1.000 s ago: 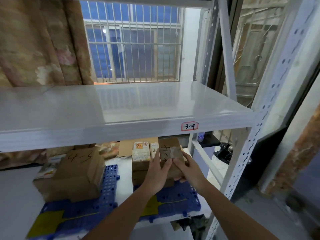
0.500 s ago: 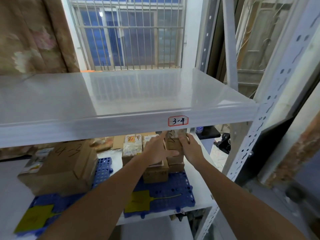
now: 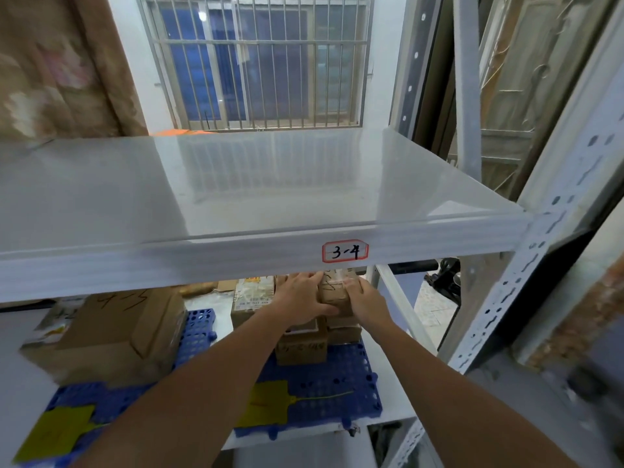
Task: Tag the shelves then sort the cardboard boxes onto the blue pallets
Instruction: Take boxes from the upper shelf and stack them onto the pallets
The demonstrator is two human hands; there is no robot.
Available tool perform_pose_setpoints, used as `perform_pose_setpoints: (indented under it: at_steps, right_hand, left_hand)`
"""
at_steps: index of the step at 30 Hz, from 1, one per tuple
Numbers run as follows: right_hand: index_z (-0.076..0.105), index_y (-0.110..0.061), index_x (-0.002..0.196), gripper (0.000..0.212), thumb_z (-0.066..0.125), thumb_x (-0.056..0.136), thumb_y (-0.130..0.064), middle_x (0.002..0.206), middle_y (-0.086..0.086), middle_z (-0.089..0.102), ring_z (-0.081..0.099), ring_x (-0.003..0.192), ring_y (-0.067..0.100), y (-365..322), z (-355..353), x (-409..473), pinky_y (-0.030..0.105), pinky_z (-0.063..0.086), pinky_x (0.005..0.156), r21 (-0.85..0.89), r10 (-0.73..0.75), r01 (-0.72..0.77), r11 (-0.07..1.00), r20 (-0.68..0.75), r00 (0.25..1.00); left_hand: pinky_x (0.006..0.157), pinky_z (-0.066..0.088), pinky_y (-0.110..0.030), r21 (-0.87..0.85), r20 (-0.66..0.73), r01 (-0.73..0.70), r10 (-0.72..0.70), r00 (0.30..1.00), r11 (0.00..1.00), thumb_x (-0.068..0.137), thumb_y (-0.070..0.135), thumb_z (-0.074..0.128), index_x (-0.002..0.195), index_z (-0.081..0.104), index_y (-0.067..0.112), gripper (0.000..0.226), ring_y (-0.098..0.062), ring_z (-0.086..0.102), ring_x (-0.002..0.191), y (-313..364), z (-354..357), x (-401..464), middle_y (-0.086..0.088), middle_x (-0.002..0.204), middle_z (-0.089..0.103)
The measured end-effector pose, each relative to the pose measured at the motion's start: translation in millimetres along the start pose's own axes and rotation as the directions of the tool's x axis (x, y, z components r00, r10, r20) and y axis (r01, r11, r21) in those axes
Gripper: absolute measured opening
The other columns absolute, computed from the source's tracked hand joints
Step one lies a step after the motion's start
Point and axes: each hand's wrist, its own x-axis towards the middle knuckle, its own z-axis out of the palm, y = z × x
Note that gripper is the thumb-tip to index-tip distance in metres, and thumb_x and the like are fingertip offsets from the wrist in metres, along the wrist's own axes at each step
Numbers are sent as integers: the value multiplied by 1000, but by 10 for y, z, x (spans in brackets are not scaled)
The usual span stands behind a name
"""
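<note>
Reaching under the front lip of the upper shelf (image 3: 236, 261), tagged "3-4" (image 3: 345, 252), with little headroom above. Left hand (image 3: 300, 298) and right hand (image 3: 366, 300) gripping a small cardboard box (image 3: 334, 292), fingers curled round its sides. Brown, taped, scrawled with marker, topping a stack on the right blue pallet (image 3: 324, 390), near the shelf's right upright.

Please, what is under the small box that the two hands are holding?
Under the small box, held between the left hand and right hand, are more stacked cardboard boxes on a blue pallet. The hands hide whether it rests on them.
</note>
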Motion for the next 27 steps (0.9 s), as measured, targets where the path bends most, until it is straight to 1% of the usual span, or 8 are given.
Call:
perform_pose_setpoints:
  at_steps: [3, 5, 7, 10, 13, 18, 23, 27]
  right_hand:
    - [50, -18, 145, 48, 32, 110, -45, 133, 9, 61, 53, 106, 18, 59, 31, 49, 30, 45, 92, -42, 9, -8, 999, 10, 1000]
    - [51, -18, 144, 48, 32, 110, -45, 132, 8, 61, 53, 105, 18, 83, 51, 81, 29, 43, 90, -52, 9, -8, 999, 14, 1000]
    - [53, -18, 142, 47, 33, 109, -45, 131, 8, 63, 54, 105, 18, 94, 71, 103, 30, 43, 88, -53, 7, -6, 999, 15, 1000]
    - [55, -19, 139, 47, 34, 108, -47, 129, 8, 65, 55, 105, 19, 128, 108, 139, 33, 46, 91, -54, -3, 3, 999, 8, 1000]
    - [53, -18, 143, 48, 35, 108, -47, 130, 9, 64, 54, 105, 19, 151, 140, 151, 35, 47, 94, -78, -6, 7, 997, 11, 1000]
    - [50, -16, 148, 51, 39, 108, -45, 131, 9, 65, 53, 103, 16, 166, 189, 137, 26, 41, 83, -96, -35, 37, 995, 27, 999]
    - [48, -17, 150, 52, 43, 107, -46, 133, 6, 63, 55, 108, 17, 158, 169, 123, 23, 44, 84, -47, -42, 44, 998, 24, 999]
    - [49, -19, 148, 50, 43, 107, -46, 133, 4, 62, 54, 108, 16, 158, 146, 105, 12, 40, 71, -41, -55, 57, 998, 37, 998]
  left_hand:
    - [119, 19, -53, 32, 0, -7, 7, 1000, 999, 85, 76, 56, 159, 27, 22, 96, -28, 31, 145, -17, 49, 1, -2, 158, 38]
    - [122, 16, -54, 24, -9, -7, 8, 1000, 1000, 89, 73, 52, 160, 24, 22, 92, -28, 28, 148, -28, 107, -13, -2, 161, 34]
    - [123, 17, -53, 19, -23, -10, 11, 1000, 1000, 92, 71, 50, 161, 21, 22, 89, -28, 27, 149, -37, 162, -38, -3, 163, 31]
    - [124, 17, -51, 28, -54, -11, 13, 998, 1000, 95, 67, 48, 162, 19, 20, 86, -29, 26, 150, -41, 226, -78, -4, 165, 27]
    - [124, 15, -49, 27, -66, -10, 12, 998, 1000, 97, 63, 48, 162, 18, 18, 85, -29, 21, 151, -45, 269, -105, -5, 166, 22]
    - [127, 12, -50, 26, -51, -3, 5, 999, 1000, 97, 58, 54, 162, 15, 16, 87, -30, 16, 153, -69, 328, -93, -6, 168, 17]
    - [126, 12, -51, 13, -63, -3, 4, 998, 1000, 96, 55, 57, 161, 17, 17, 85, -30, 17, 153, -45, 313, -95, -5, 167, 18]
    - [126, 13, -52, 9, -73, -5, 6, 997, 1000, 95, 56, 58, 160, 19, 18, 85, -29, 17, 153, -29, 307, -106, -6, 167, 20]
